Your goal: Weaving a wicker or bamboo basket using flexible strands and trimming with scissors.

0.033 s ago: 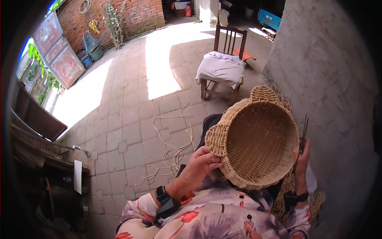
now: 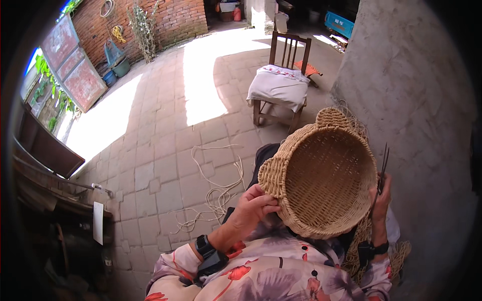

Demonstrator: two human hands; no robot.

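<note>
A round woven basket [image 2: 329,180] of tan cord rests tilted on my lap, its opening facing me. Two small woven ears stick out from its rim, one at the left and one at the top. My left hand [image 2: 256,205] pinches the basket's side just below the left ear. Beside the basket's right edge, my right hand [image 2: 381,198] is closed around dark scissors [image 2: 385,163] with thin blades pointing up. Part of that hand is hidden behind the basket, and whether it also grips the rim is unclear.
Loose cord [image 2: 218,195] lies on the paved floor to the left, with more bundled cord [image 2: 399,256] at my right side. A wooden chair [image 2: 278,88] draped with white cloth stands ahead. The grey wall [image 2: 416,125] rises close on my right; dark furniture [image 2: 50,200] stands left.
</note>
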